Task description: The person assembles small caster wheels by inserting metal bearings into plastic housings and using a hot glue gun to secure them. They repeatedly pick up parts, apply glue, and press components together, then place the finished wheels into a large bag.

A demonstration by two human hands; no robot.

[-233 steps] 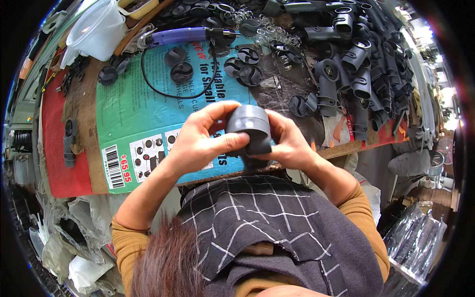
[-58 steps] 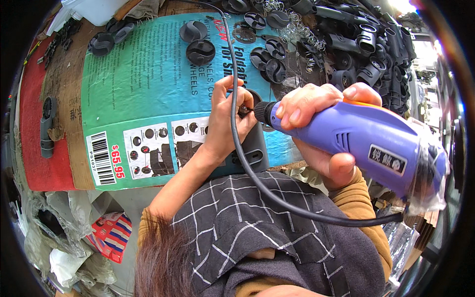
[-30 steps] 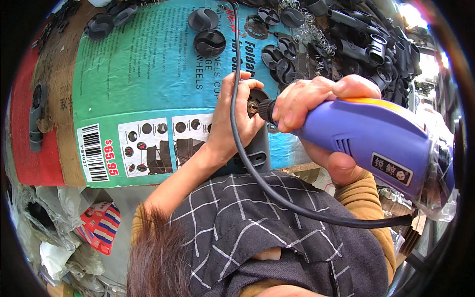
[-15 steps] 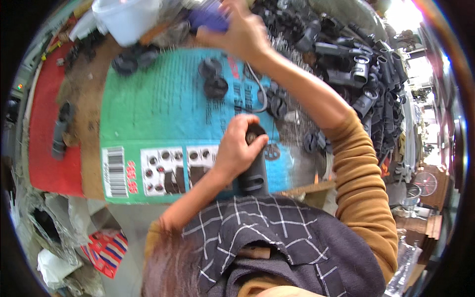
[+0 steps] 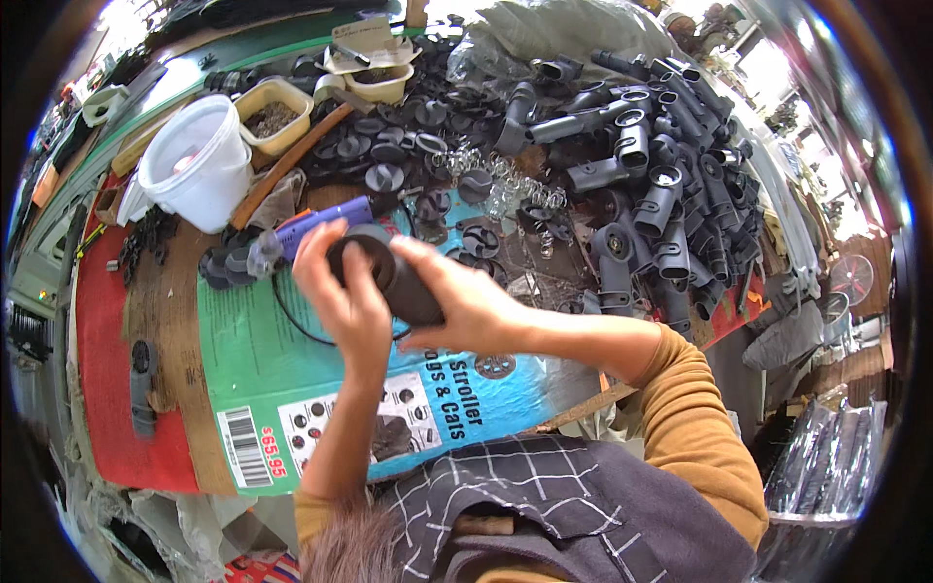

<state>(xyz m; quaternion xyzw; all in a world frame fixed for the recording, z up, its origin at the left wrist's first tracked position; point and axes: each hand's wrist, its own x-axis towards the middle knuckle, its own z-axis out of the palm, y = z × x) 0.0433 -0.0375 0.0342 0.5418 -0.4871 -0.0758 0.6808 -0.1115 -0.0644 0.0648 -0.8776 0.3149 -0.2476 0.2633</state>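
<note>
Both of my hands hold a black plastic tube fitting (image 5: pixel 413 290) above a flattened printed carton. My left hand (image 5: pixel 342 296) grips its round end, with the thumb reaching to the opening. Around the fitting's body my right hand (image 5: pixel 476 303) is closed. Just beyond my left hand lies a purple hand tool (image 5: pixel 328 222) with a dark cord (image 5: pixel 296 319) looping across the carton (image 5: pixel 238 360). Round black knob-like caps (image 5: pixel 478 239) lie on the carton past my right hand.
At the right is a large pile of black tube fittings (image 5: pixel 671 209). Metal springs (image 5: pixel 510 180) and more caps lie in the middle. A white bucket (image 5: pixel 199 165), a tub of small parts (image 5: pixel 275 112) and a wooden stick (image 5: pixel 292 165) stand far left. One fitting (image 5: pixel 143 389) lies on the left.
My right hand has come back from the purple tool, now lying down, to the fitting. My left hand has lifted the fitting from the near edge, farther out and left. The view has shifted.
</note>
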